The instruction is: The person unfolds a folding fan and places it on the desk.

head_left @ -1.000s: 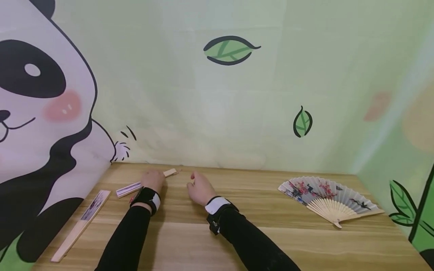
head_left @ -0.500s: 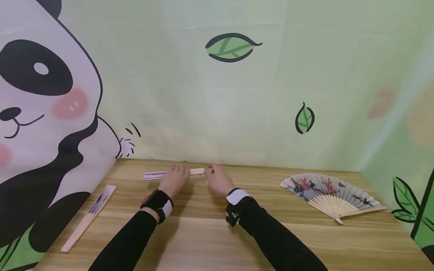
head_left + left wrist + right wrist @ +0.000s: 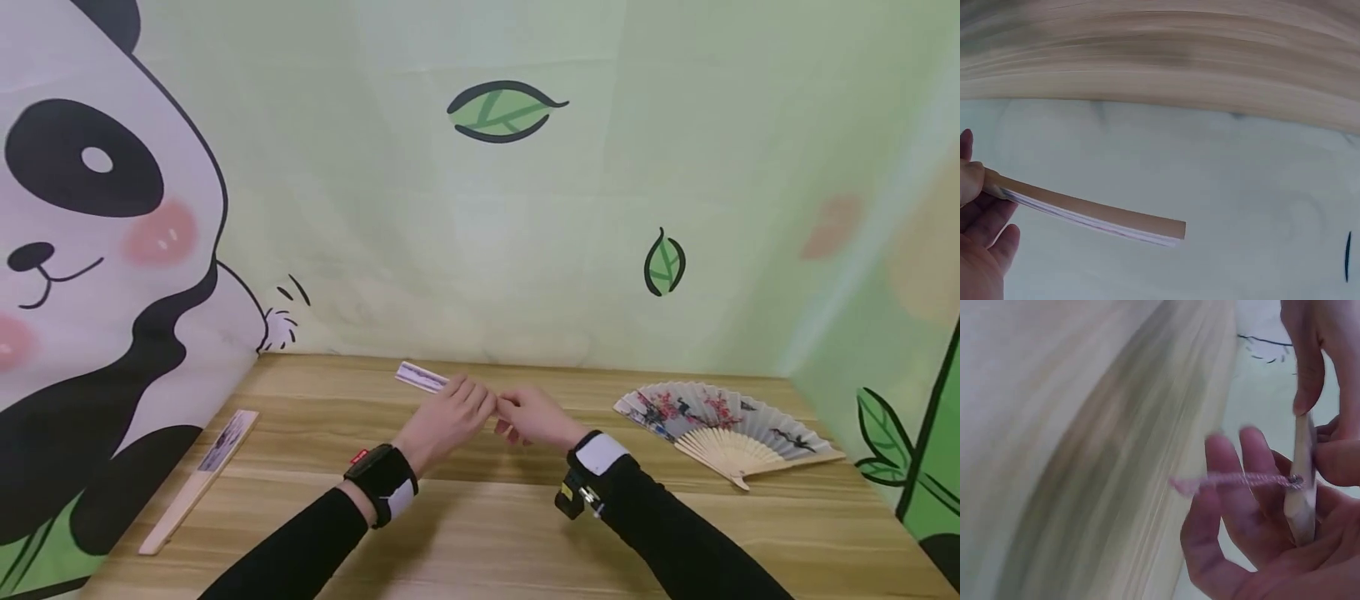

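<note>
A folded fan [image 3: 422, 377] is held between both hands over the back middle of the table. My left hand [image 3: 447, 417] grips it, thumb and fingers round the wooden part; in the left wrist view the closed fan [image 3: 1097, 212] sticks out from that hand [image 3: 984, 219]. My right hand [image 3: 536, 417] meets the left at the fan's pivot end. In the right wrist view the right hand [image 3: 1260, 531] pinches the wooden end [image 3: 1301, 506], from which a pink cord [image 3: 1235, 479] hangs towards its loosely bent fingers.
Another folded fan [image 3: 198, 482] lies slanted at the table's left side. An open fan with painted blossoms [image 3: 712, 425] lies spread at the right. Behind the wooden table [image 3: 495, 517] hangs a green backdrop [image 3: 390, 208] with a panda and leaves.
Both hands have moved right along the table with the fan. It was lying under the left hand at the left; now it is off the table, with the right hand at its end.
</note>
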`<state>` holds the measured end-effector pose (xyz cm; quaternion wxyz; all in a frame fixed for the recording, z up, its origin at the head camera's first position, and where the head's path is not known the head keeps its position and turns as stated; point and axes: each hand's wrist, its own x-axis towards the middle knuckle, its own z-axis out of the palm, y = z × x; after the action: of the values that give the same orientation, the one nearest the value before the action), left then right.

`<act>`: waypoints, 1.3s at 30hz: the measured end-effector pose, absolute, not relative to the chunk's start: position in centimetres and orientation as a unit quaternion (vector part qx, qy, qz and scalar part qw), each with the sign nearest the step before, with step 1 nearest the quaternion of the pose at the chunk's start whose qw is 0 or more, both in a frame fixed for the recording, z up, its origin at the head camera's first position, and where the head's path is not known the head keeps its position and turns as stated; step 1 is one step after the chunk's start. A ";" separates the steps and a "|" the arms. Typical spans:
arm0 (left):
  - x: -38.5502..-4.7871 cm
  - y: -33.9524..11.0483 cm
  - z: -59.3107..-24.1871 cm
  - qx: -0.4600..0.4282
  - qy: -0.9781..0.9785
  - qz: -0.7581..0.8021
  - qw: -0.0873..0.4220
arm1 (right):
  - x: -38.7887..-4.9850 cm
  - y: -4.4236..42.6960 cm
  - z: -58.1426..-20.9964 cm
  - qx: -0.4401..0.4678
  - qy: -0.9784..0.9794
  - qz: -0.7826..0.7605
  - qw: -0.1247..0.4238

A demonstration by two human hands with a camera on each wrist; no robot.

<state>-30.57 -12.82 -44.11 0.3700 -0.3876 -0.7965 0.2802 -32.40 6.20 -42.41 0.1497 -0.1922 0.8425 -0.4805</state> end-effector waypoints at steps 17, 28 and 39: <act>-30.1 -8.5 -44.1 -0.403 -0.843 0.082 0.346 | -28.3 9.7 -42.7 -0.073 0.770 -0.624 0.115; -32.1 -5.0 -42.7 -0.165 -0.814 -0.479 0.283 | -29.4 7.3 -39.5 -0.014 0.682 -0.731 0.007; -34.3 -3.3 -41.4 -0.097 -0.714 -0.667 0.192 | -30.5 6.5 -38.6 -0.020 0.655 -0.752 -0.068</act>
<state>-34.32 -3.28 -41.44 0.1921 -0.0968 -0.7135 -0.6668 -30.49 6.48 -38.59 -0.0676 -0.0198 0.6550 -0.7523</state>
